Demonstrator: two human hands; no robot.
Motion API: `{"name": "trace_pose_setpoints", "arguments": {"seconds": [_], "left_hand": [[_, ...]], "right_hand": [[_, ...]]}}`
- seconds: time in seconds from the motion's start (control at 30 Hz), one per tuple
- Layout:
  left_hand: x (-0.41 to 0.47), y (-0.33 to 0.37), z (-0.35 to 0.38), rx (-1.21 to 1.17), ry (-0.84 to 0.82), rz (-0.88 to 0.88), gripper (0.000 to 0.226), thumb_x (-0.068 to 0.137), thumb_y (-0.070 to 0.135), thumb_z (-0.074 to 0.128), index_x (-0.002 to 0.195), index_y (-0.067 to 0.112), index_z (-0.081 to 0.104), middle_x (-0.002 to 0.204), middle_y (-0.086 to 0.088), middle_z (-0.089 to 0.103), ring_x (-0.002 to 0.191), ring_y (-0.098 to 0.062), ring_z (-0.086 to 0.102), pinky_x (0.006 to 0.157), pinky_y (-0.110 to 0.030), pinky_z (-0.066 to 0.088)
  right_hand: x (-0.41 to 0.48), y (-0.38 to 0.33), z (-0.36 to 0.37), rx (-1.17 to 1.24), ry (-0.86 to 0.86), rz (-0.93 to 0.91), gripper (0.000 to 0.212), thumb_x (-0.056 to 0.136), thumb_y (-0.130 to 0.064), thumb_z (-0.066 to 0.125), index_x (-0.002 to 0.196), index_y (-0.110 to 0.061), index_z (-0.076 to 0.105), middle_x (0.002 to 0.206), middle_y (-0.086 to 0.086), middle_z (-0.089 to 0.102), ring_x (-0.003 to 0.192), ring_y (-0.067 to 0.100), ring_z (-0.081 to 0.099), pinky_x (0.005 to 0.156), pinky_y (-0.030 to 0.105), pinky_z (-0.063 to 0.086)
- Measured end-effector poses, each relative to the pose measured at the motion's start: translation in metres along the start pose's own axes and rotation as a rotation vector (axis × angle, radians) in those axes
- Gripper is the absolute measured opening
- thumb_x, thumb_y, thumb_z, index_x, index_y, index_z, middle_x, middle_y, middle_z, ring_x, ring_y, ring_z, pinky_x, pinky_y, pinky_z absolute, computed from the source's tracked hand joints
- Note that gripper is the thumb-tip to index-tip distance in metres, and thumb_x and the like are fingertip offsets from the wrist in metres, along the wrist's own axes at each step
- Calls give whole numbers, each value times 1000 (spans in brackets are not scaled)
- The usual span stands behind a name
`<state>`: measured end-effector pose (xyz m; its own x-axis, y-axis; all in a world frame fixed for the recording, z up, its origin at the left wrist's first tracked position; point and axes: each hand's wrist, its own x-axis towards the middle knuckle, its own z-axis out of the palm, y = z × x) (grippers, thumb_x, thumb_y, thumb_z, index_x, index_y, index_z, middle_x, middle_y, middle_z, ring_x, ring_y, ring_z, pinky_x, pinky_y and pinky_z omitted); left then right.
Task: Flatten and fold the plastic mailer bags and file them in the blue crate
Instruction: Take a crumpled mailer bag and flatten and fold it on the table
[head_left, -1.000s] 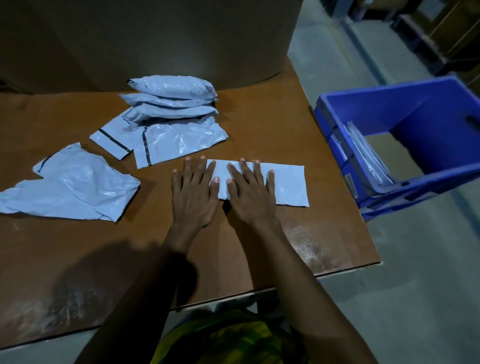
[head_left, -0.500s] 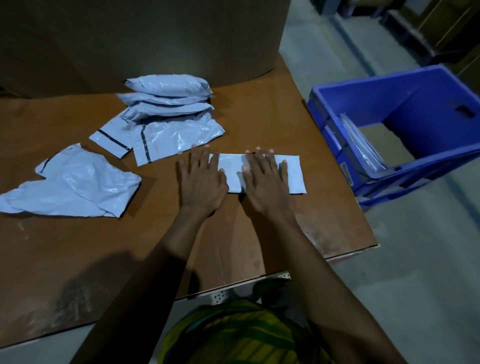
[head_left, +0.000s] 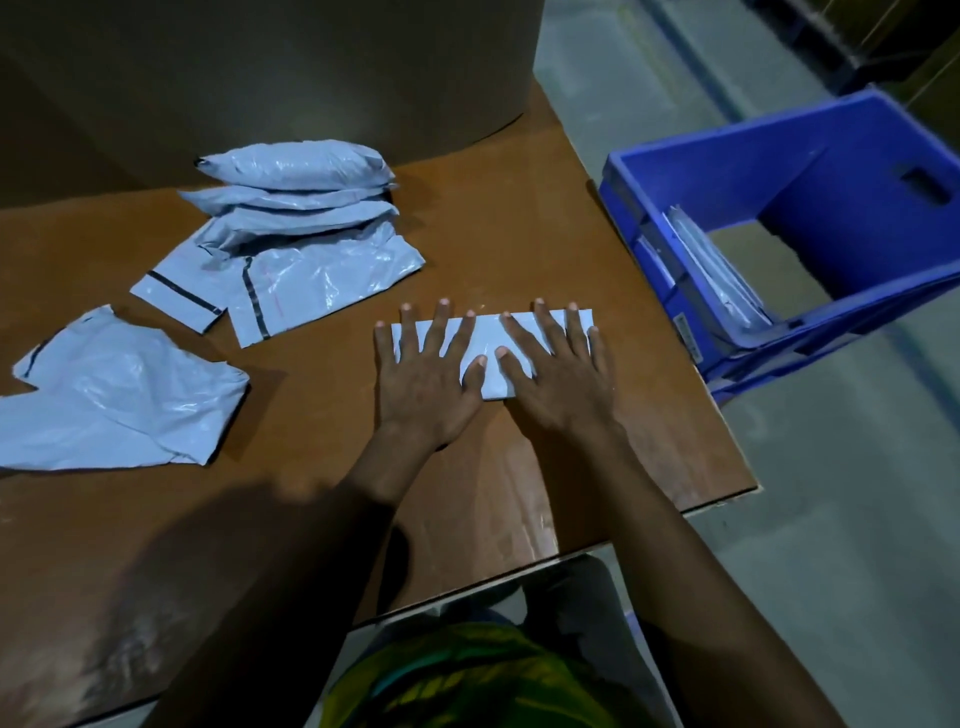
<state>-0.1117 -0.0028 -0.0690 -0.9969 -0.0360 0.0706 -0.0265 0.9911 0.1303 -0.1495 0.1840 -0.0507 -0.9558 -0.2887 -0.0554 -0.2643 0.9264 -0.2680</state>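
The counter's (head_left: 291, 525) near edge runs slantwise just in front of the person, with a bare brown stretch between it and the work. Past that, the left hand (head_left: 423, 379) and right hand (head_left: 558, 379) lie side by side, palms down, fingers straight and fanned. They press a folded mailer (head_left: 488, 335) flat on the counter, and the thumbs nearly meet at its middle. The mailer's long axis runs left to right, and its right end is near the counter's right edge.

Well apart to the left sprawls a crumpled mailer (head_left: 119, 395). Farther back, two flat mailers (head_left: 311, 280) with black seal strips lie partly under a stack of puffy mailers (head_left: 296, 179).

Beyond the right edge stands the blue crate (head_left: 857, 156), with filed mailers (head_left: 711, 265) upright against its near wall. A label (head_left: 688, 338) on its side is too small to read. A large cardboard wall (head_left: 260, 67) closes the counter's far side.
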Motion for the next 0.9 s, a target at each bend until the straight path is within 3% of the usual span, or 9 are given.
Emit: {"name": "trace_pose_setpoints", "arguments": {"seconds": [0.1, 0.23, 0.4, 0.53, 0.73, 0.9], "left_hand": [[-4, 0, 0, 19, 45, 22, 66, 106, 59, 11, 164, 29, 23, 171, -7, 19, 157, -43, 12, 123, -67, 9], [-5, 1, -3, 24, 40, 20, 67, 105, 59, 12, 164, 30, 21, 172, -7, 16, 157, -42, 10, 122, -68, 9], [-2, -2, -12, -56, -20, 1, 70, 103, 62, 2, 163, 33, 25, 172, 0, 17, 159, -32, 9, 124, -64, 7], [-13, -8, -16, -178, 67, -153, 61, 107, 49, 7, 161, 31, 31, 170, 2, 23, 159, -26, 13, 126, -57, 8], [-19, -17, -10, -156, 14, -168, 59, 108, 49, 9, 163, 34, 25, 172, 3, 16, 159, -27, 7, 125, -58, -1], [-12, -15, -19, -152, -71, -217, 55, 110, 47, 13, 163, 38, 19, 173, 5, 7, 160, -25, -5, 125, -60, -7]], "right_hand": [[-5, -4, 4, 13, 19, 37, 57, 106, -66, 18, 160, -53, 15, 173, -14, 2, 159, 18, -13, 127, 49, -10], [-6, -5, 8, -42, 89, 24, 58, 106, -66, 19, 161, -49, 21, 173, -10, 11, 161, 22, -4, 128, 52, -4], [-3, -13, 0, -52, -4, 20, 61, 105, -64, 7, 163, -47, 9, 174, -7, -4, 159, 25, -16, 122, 59, -19], [-3, -53, 7, -22, 78, -106, 60, 107, -54, 9, 164, -38, 22, 174, -3, 10, 161, 27, -4, 124, 61, -9], [-6, -62, 31, -55, 139, -113, 56, 109, -50, 17, 162, -37, 30, 172, -2, 20, 161, 27, 7, 126, 59, 4], [0, -63, 23, -22, 36, -135, 58, 109, -53, 11, 165, -39, 15, 174, -4, 2, 160, 25, -9, 125, 58, -8]]}}
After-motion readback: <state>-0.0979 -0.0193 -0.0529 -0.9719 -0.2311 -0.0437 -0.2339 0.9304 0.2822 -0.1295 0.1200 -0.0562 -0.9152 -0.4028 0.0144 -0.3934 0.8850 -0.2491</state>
